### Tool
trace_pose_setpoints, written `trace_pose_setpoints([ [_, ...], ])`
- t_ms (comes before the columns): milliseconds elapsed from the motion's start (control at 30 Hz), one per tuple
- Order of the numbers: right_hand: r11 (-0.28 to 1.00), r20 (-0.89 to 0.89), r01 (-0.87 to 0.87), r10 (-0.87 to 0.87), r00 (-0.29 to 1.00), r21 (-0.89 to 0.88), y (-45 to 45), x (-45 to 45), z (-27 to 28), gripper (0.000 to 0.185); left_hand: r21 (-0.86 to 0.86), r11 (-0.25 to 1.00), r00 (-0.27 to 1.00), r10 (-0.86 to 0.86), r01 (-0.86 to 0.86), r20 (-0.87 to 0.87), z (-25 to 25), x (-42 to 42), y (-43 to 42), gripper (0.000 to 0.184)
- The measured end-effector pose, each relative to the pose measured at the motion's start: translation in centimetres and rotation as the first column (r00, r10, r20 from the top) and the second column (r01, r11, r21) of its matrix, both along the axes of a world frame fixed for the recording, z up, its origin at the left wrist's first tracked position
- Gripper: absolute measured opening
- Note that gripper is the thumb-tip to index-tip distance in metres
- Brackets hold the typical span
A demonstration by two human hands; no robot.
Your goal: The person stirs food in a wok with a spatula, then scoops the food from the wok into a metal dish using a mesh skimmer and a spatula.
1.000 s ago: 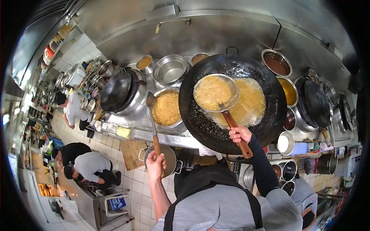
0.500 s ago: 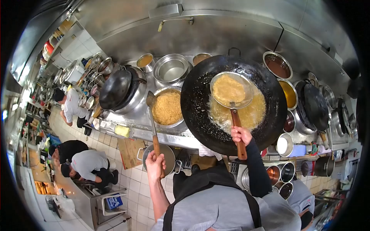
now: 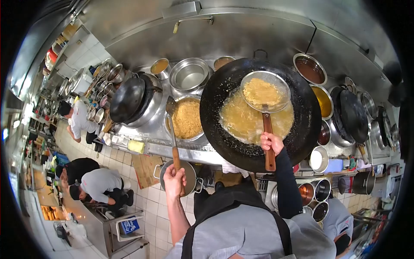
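Observation:
My right hand (image 3: 272, 143) grips the wooden handle of a round mesh strainer (image 3: 266, 91), which is held over the large black wok (image 3: 215, 95). Golden fried bits lie in the strainer. Below it, bubbling yellow oil (image 3: 241, 118) fills the bottom of the wok. My left hand (image 3: 174, 178) is closed around the wooden handle of a metal ladle (image 3: 171, 105). The ladle's head rests over the left edge of a metal bowl full of golden bits (image 3: 186, 118), left of the wok.
Another black wok (image 3: 127, 99) stands at the left of the counter. Metal pots (image 3: 189, 74) and a container of brown sauce (image 3: 309, 69) line the back. A grey pot (image 3: 189, 172) sits below the counter edge. Several people (image 3: 101, 183) are at the left and lower right.
The strainer has moved right and slightly up over the wok, and the food in it is a smaller heap than a second ago. Both hands keep their grips.

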State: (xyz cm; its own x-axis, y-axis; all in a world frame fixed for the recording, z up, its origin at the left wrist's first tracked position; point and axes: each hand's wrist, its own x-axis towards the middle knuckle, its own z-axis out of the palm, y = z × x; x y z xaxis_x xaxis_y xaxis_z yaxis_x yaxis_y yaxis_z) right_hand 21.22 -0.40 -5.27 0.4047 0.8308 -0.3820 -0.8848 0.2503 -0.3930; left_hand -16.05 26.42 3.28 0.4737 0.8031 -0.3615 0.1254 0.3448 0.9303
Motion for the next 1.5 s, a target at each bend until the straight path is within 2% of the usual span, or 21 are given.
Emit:
trace_pose_setpoints([
  [67,0.981,0.208,-0.085,0.122,0.971,-0.176,-2.0,0.4,3.1,0.011,0.007,1.0,0.999,0.03,-0.029,-0.011,0.4,0.4,-0.1,0.039],
  [133,0.965,0.141,-0.095,0.132,0.981,-0.243,-3.2,0.4,5.2,0.012,0.014,1.0,1.0,0.009,-0.009,0.011,0.5,0.6,0.1,0.04],
  [267,0.999,0.053,-0.032,0.03,0.998,0.036,0.8,1.4,0.5,0.011,0.011,1.0,1.0,0.007,-0.008,0.011,0.3,-0.1,-0.1,0.041],
  [300,0.984,0.132,-0.042,0.065,0.989,-0.172,0.2,1.2,2.0,0.011,0.019,1.0,1.0,0.022,-0.022,0.004,0.3,0.0,-0.2,0.041],
  [400,0.978,0.073,-0.109,0.124,0.99,-0.179,-2.6,1.1,5.3,0.021,0.013,1.0,1.0,0.017,-0.018,0.02,0.3,0.4,0.2,0.043],
  [433,0.987,0.054,-0.059,0.067,0.996,-0.147,-2.3,1.2,4.5,0.023,0.013,1.0,1.0,0.008,-0.009,0.018,0.0,0.2,0.3,0.044],
  [467,0.998,-0.034,-0.035,0.037,0.999,0.06,-1.1,1.5,2.8,0.018,0.011,1.0,1.0,-0.003,0.003,0.01,-0.1,-0.3,0.2,0.045],
  [533,0.994,-0.048,0.093,-0.097,0.994,-0.065,2.5,1.9,1.7,0.012,0.007,1.0,1.0,0.014,-0.014,0.002,0.3,-0.6,-0.3,0.045],
  [567,0.996,0.194,-0.049,0.062,0.979,-0.072,1.4,2.4,0.0,0.014,0.014,0.999,0.999,0.032,-0.032,-0.003,0.6,-0.3,-0.5,0.044],
  [667,0.966,0.116,-0.16,0.186,0.976,-0.202,-2.4,1.2,6.0,0.012,0.018,1.0,1.0,0.023,-0.023,-0.005,0.5,0.0,-0.1,0.04],
  [800,0.999,-0.041,0.038,-0.037,0.998,0.036,0.1,2.3,0.4,0.014,-0.004,1.0,1.0,-0.006,0.006,0.0,0.3,-0.5,-0.1,0.039],
  [833,0.996,-0.043,0.084,-0.084,0.996,-0.005,1.7,2.2,0.0,0.015,-0.003,1.0,1.0,-0.004,0.004,-0.005,0.5,-0.5,-0.2,0.039],
  [933,0.978,0.175,-0.158,0.181,0.968,-0.136,-2.3,1.7,3.0,0.015,0.027,1.0,1.0,-0.006,0.007,-0.009,0.6,-0.1,0.4,0.04],
  [1067,0.996,-0.02,0.017,-0.019,1.0,-0.085,-2.2,0.5,4.5,0.016,0.011,0.999,0.999,-0.049,0.049,-0.012,0.4,-0.7,0.7,0.039],
  [1100,1.0,0.089,0.0,-0.003,0.996,0.03,-0.9,1.2,1.7,0.015,0.008,0.999,0.999,-0.049,0.049,0.007,0.3,-0.6,0.7,0.038],
  [1133,0.987,0.058,0.11,-0.104,0.993,-0.115,1.2,0.8,2.3,0.015,0.007,0.999,0.998,-0.048,0.048,0.029,0.3,-0.5,0.8,0.038],
  [1200,0.969,0.219,0.028,0.028,0.975,-0.246,0.3,0.2,3.1,0.016,0.012,0.999,0.999,-0.048,0.048,0.017,0.5,-0.5,1.1,0.038],
  [1267,0.977,0.134,-0.084,0.112,0.985,-0.194,-2.6,-0.1,6.0,0.015,0.02,0.998,0.999,-0.053,0.053,0.008,0.1,-0.8,1.2,0.037],
  [1400,0.996,-0.11,0.069,-0.064,0.992,0.048,-0.3,-0.1,2.9,0.014,-0.01,0.998,0.997,-0.067,0.067,0.034,0.2,-1.3,1.7,0.04],
  [1433,0.991,-0.109,0.13,-0.134,0.985,-0.042,1.8,-0.4,2.4,0.014,-0.006,0.998,0.997,-0.059,0.059,0.042,0.1,-1.4,1.7,0.04],
  [1500,0.993,0.08,-0.015,0.024,0.997,-0.119,0.1,-0.7,3.3,0.017,-0.008,0.999,0.998,-0.053,0.053,0.014,0.6,-1.7,1.9,0.04],
])
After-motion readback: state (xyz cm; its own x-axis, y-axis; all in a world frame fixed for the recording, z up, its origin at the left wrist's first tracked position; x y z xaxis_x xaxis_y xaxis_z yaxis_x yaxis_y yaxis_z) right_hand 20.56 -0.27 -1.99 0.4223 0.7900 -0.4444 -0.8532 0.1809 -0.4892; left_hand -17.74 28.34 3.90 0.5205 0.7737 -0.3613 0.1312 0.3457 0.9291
